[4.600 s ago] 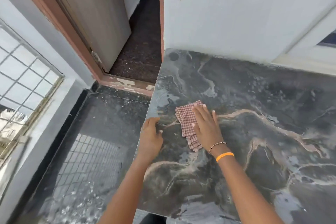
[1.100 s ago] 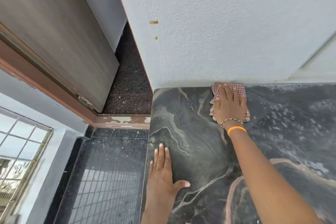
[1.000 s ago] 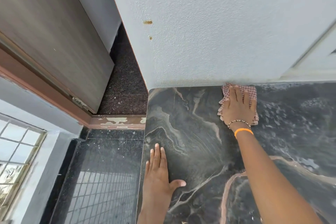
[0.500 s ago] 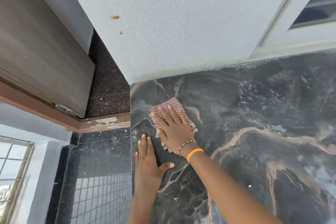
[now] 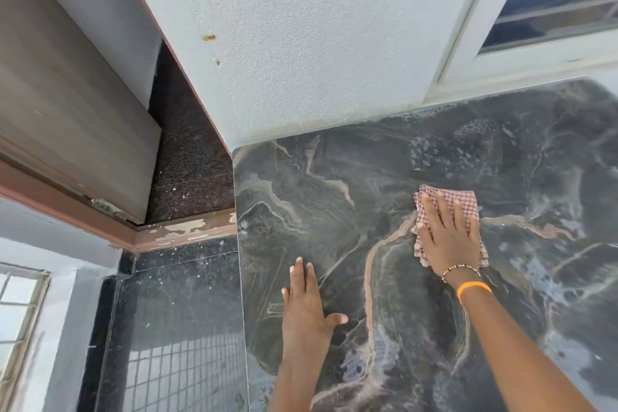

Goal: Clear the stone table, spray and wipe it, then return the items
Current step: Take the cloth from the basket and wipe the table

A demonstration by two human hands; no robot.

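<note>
The dark stone table (image 5: 317,197) with pale brown veins fills the lower right of the head view, and wet streaks show on its right part. A folded red-and-white checked cloth (image 5: 463,199) lies on it right of centre. My right hand (image 5: 448,237) presses flat on the cloth with straight, spread fingers; beads and an orange band circle that wrist. Near the table's left edge my left hand (image 5: 306,304) lies flat on the bare stone, fingers straight and thumb out to the right.
The table's back edge meets a white textured wall (image 5: 301,43). A window frame (image 5: 521,53) is at the upper right. Left of the table, a dark speckled floor (image 5: 180,311) runs to a worn door threshold (image 5: 187,231) and an open grey door (image 5: 67,110).
My right hand has slid the cloth to the right, from beside the left hand near the table's left edge to right of centre. The left hand stays flat in place.
</note>
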